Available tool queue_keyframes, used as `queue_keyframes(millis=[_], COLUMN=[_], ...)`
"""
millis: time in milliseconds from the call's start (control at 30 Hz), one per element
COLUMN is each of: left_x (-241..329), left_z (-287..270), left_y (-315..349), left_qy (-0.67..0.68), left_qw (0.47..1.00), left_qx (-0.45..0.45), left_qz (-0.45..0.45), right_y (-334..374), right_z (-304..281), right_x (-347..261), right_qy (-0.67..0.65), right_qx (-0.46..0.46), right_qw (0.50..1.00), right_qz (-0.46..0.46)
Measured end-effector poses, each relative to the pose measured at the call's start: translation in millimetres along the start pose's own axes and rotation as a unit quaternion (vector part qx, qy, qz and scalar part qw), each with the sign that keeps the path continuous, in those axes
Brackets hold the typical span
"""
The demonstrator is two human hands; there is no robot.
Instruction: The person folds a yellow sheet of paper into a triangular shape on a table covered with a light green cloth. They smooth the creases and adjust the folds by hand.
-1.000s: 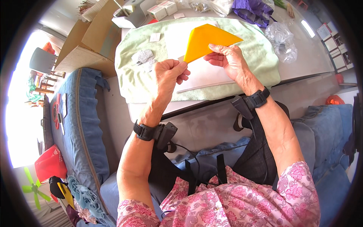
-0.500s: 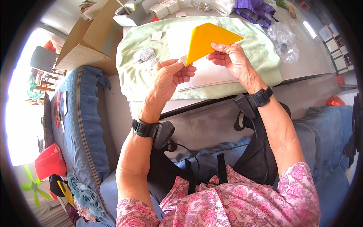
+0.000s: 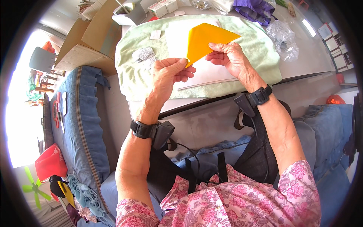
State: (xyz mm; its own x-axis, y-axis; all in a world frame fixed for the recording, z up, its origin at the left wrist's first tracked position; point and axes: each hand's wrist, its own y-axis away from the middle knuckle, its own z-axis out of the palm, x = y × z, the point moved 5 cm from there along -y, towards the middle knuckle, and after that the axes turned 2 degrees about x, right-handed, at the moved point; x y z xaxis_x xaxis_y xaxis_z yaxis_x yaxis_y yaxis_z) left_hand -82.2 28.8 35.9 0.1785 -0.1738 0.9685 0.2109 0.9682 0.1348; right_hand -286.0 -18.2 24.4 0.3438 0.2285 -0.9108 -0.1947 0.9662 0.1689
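A folded sheet of yellow paper (image 3: 206,37) is held up between my hands, over the white sheets (image 3: 211,76) on the table. Its outline is a kite-like shape with a blunt top and a long point to the right. My left hand (image 3: 173,71) pinches its lower left corner between thumb and fingers. Along the lower edge, my right hand (image 3: 230,58) grips the paper with the thumb on the front; the fingers behind are partly hidden. Beneath the white sheets lies a pale green towel (image 3: 261,75).
Left on the towel are grey-white crumpled pieces (image 3: 143,53) and a small white square (image 3: 155,34). A cardboard box (image 3: 89,45) stands at the left. A grey container (image 3: 130,16), a purple bag (image 3: 254,11) and a clear plastic bag (image 3: 283,39) line the far side.
The yellow paper has shifted slightly left. A small whitish patch beside my left thumb no longer shows, and yellow now shows at the fingertips. Both hands keep their hold.
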Motion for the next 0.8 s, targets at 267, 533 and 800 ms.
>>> queue_keyframes(millis=[267, 533, 800], left_x=[1.9, 6.1, -0.9], left_z=[-2.7, 8.2, 2.0], left_y=[1.9, 3.1, 4.3], left_qy=[-0.074, -0.074, -0.092], left_qw=[0.996, 0.996, 0.992], left_qx=[0.032, 0.039, 0.079], left_qz=[0.034, 0.037, 0.020], right_y=[-1.4, 0.4, 1.9], right_z=[1.7, 1.6, 7.3], right_x=[4.3, 3.8, 2.8], right_qy=[0.000, -0.014, -0.058], right_qx=[-0.018, -0.025, -0.020], right_qw=[1.000, 0.999, 0.998], right_qz=[0.007, 0.016, 0.025])
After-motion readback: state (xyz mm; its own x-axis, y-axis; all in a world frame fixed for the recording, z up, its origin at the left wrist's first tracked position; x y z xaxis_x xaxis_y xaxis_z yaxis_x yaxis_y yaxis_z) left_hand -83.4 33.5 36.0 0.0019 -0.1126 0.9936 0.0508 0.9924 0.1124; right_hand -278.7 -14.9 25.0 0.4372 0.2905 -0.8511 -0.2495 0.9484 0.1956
